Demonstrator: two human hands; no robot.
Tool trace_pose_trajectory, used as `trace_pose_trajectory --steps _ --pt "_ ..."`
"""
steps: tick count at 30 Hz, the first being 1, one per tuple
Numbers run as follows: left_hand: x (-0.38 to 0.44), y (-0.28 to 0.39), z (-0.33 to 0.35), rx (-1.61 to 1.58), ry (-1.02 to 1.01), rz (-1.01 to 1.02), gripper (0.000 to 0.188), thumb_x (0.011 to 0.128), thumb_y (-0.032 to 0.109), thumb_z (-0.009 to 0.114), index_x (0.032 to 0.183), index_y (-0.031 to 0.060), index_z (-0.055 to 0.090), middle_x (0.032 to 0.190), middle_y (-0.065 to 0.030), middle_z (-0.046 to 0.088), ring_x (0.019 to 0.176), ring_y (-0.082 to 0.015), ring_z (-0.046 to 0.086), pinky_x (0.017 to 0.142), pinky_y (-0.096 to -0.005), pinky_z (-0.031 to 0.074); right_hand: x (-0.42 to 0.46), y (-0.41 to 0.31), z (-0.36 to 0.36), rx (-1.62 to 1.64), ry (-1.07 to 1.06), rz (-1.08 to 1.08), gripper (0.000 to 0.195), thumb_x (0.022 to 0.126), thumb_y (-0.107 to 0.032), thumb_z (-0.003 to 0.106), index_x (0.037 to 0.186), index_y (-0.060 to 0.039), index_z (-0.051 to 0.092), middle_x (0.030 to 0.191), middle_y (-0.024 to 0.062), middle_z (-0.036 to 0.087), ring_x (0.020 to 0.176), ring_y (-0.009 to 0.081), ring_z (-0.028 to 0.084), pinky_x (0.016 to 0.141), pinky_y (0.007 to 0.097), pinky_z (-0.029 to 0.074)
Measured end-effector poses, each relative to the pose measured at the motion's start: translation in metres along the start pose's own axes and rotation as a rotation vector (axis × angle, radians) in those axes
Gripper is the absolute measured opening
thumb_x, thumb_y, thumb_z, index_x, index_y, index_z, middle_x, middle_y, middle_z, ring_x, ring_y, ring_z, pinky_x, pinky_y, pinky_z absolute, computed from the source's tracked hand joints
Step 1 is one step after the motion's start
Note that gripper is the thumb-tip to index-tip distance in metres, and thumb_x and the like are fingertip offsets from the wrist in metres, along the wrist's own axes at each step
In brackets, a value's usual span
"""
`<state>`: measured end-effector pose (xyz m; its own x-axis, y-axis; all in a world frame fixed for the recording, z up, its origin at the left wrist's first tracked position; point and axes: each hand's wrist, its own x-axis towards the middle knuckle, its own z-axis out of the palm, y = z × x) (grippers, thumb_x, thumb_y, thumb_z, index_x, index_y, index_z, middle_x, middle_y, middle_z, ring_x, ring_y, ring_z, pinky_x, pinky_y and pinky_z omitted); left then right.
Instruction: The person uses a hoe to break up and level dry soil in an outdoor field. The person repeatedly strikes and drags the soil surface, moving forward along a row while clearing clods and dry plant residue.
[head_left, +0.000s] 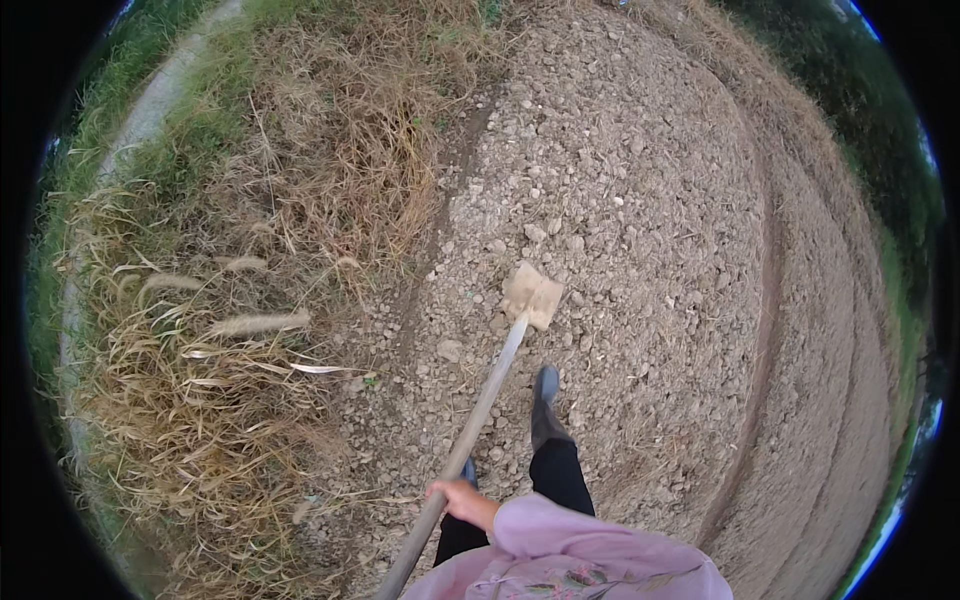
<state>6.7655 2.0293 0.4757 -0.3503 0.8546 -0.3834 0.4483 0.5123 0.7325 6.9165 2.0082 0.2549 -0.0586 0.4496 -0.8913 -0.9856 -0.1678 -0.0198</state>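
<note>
My right hand (461, 501) reaches across my body and is closed around the wooden handle (487, 394) of a shovel. The handle slants from the bottom edge up and to the right. At its far end, the shovel's soil-coloured metal blade (531, 294) is over the cloddy soil (645, 247); whether it touches the ground I cannot tell. My left hand is out of view, and the handle's rear end is cut off by the frame. Beyond my right hand, one dark rubber boot (549, 405) stands forward on the soil, below the blade in the picture.
Dry grass and weeds (217, 405) border the soil on the left, with a pale path (154, 105) beyond. A shallow furrow (766, 322) curves along the right side. My other boot (469, 472) shows partly behind the handle. Dark green bushes (847, 82) stand at the upper right.
</note>
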Motion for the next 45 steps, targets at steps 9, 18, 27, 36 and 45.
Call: trace_pose_trajectory --steps 9,18,27,36,45 --pt "-0.067 0.083 0.162 -0.217 -0.117 -0.220 0.015 0.075 0.009 0.055 0.078 0.0057 0.041 0.064 -0.0079 0.049 0.038 -0.0157 0.044 0.031 -0.0269 0.036 0.042 -0.282 -0.013 0.010 0.209 -0.114 0.009 0.079 -0.011 0.055 0.078 -0.0041 0.050 0.066 0.0076 0.053 0.058 0.0201 0.053 0.053 0.0357 0.044" --pt "-0.119 0.091 0.047 0.228 0.205 -0.093 0.024 0.072 0.020 0.064 0.085 -0.0002 0.059 0.071 -0.0072 0.054 0.061 -0.0142 0.044 0.053 -0.0281 0.040 -0.032 -0.217 0.018 -0.389 0.100 0.098 0.017 0.070 -0.013 0.062 0.080 -0.0021 0.054 0.068 0.0081 0.058 0.061 0.0205 0.058 0.052 0.0377 0.045" --pt "-0.044 0.137 0.135 0.058 0.063 -0.106 0.024 0.077 0.024 0.052 0.092 0.0043 0.054 0.076 -0.0109 0.054 0.068 -0.0234 0.050 0.056 -0.0342 0.044 0.008 -0.323 0.066 -0.316 0.162 -0.019 0.030 0.064 -0.018 0.066 0.081 0.0051 0.057 0.074 0.0126 0.058 0.066 0.0228 0.057 0.053 0.0385 0.044" --pt "-0.027 0.316 0.637 -0.658 -0.581 -0.140 0.018 0.077 0.003 0.056 0.088 0.0031 0.043 0.083 -0.0105 0.052 0.049 -0.0169 0.051 0.037 -0.0289 0.044 0.042 -0.683 0.091 0.026 0.066 -0.419 0.016 0.079 -0.010 0.054 0.087 0.0035 0.049 0.069 0.0108 0.054 0.057 0.0225 0.054 0.053 0.0349 0.049" --pt "-0.058 0.308 0.595 -0.526 -0.605 -0.375 0.019 0.075 0.009 0.057 0.089 -0.0010 0.049 0.075 -0.0111 0.054 0.052 -0.0185 0.052 0.042 -0.0286 0.044 0.025 -0.681 0.059 -0.052 0.072 -0.254 0.009 0.074 -0.005 0.056 0.078 0.0016 0.052 0.065 0.0114 0.056 0.056 0.0245 0.056 0.054 0.0379 0.049"
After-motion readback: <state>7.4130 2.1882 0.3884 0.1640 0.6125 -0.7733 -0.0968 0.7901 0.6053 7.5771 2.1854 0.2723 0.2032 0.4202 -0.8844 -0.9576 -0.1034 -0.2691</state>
